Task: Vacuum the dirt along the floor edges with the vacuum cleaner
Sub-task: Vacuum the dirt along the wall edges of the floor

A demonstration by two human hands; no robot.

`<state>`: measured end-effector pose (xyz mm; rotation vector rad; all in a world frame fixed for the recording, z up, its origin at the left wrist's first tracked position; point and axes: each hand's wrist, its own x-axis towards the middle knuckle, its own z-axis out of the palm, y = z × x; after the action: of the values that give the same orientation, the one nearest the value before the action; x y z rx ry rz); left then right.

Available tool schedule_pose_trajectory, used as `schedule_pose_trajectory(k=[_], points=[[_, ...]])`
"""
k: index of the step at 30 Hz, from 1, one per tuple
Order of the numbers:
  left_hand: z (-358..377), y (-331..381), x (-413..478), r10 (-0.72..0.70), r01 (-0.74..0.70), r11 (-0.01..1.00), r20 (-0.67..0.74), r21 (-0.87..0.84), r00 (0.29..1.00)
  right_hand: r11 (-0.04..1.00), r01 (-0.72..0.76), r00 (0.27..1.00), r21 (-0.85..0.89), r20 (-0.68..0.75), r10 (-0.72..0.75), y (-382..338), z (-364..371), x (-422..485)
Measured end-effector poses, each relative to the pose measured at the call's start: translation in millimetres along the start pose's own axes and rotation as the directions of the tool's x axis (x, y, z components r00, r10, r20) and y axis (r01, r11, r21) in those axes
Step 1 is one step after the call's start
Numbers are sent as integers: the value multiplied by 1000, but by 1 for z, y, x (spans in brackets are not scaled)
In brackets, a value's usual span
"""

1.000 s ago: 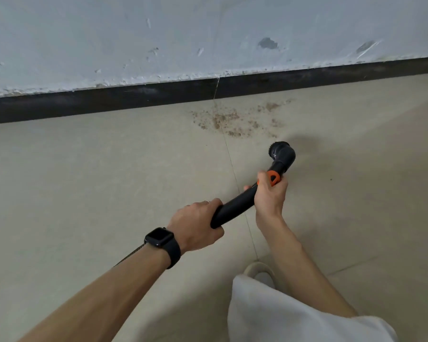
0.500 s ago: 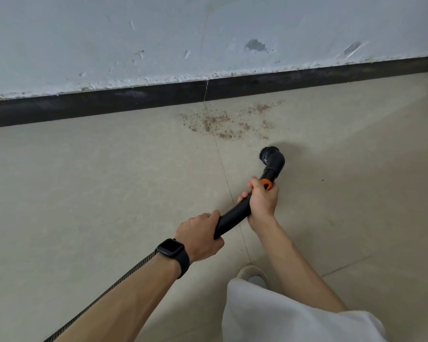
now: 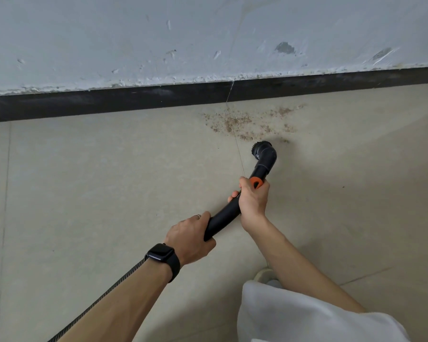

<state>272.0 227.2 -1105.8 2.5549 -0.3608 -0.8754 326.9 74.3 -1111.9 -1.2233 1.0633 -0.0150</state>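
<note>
A black curved vacuum wand (image 3: 224,215) with an orange collar (image 3: 256,181) ends in a round brush nozzle (image 3: 262,148). The nozzle sits at the near edge of a patch of brown dirt (image 3: 245,122) scattered on the beige tile floor just below the dark baseboard (image 3: 134,99). My left hand (image 3: 190,239) grips the rear of the wand, where a braided hose (image 3: 101,299) leads back under my forearm. My right hand (image 3: 252,201) grips the wand just behind the orange collar.
A scuffed pale blue wall (image 3: 208,33) rises above the baseboard. A tile seam (image 3: 240,156) runs from the dirt toward me. My white sleeve (image 3: 307,317) and a shoe tip (image 3: 263,275) are at the bottom right. A black watch (image 3: 162,254) is on my left wrist.
The wand has been pushed forward toward the wall, so the brush nozzle now reaches the near edge of the dirt patch. Both hands keep the same grip.
</note>
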Motion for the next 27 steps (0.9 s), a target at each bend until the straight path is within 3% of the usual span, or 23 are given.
schedule_pose_trajectory(k=[27], points=[[-11, -78, -48, -108, 108, 994, -39, 3, 993, 995, -6, 985, -96, 172, 23, 41, 64, -49]])
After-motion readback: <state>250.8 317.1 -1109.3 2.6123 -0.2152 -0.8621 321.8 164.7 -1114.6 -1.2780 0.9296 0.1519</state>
